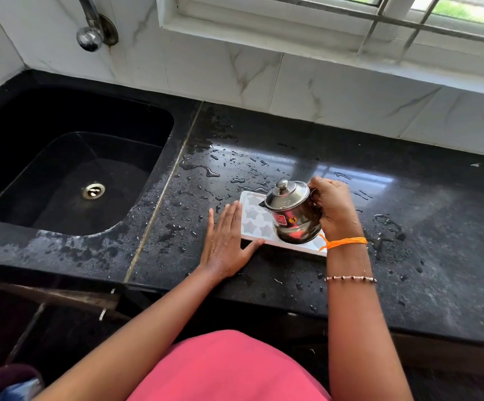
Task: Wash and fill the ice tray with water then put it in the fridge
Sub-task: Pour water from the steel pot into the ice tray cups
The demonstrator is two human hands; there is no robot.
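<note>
Black polished stone counter (292, 287), speckled, wet: droplets and small puddles scattered over centre and far part, dull grey patches near front edge. Thin pale seam running near-to-far between sink section and work section. Far side: white marble-look tile wall (307, 82) w/ grey veins; above it a white window frame (264, 18) w/ metal bars, green blur outside. Window glare reflected on counter, right of centre.

Left: black rectangular sink (9, 169), rounded corners, sunk in counter; shallow film of water in basin; round metal drain (93, 190) at bottom. Chrome tap (90, 33) on wall above sink, ball-shaped end.

Centre: white ice tray (252, 218), flat rectangular plastic, star-shaped cells, lying on counter right of seam. Cell contents — cannot tell, water not discernible.

Small stainless steel jug (292, 217), shiny, rounded body, domed lid w/ knob, red label w/ numeral 3. Held tilted over right part of tray, spout toward left, base lifted.

Right hand (334, 209): fingers curled, clamped round jug handle on jug's right. Orange thread (345, 242) on wrist, bead bracelet (350, 278) further down forearm.

Left hand (224, 241): flat, palm down, fingers straight and together, thumb spread out; resting at tray's left end, thumb along near edge. Skin wet.

Near edge: pink garment (226, 369).
</note>
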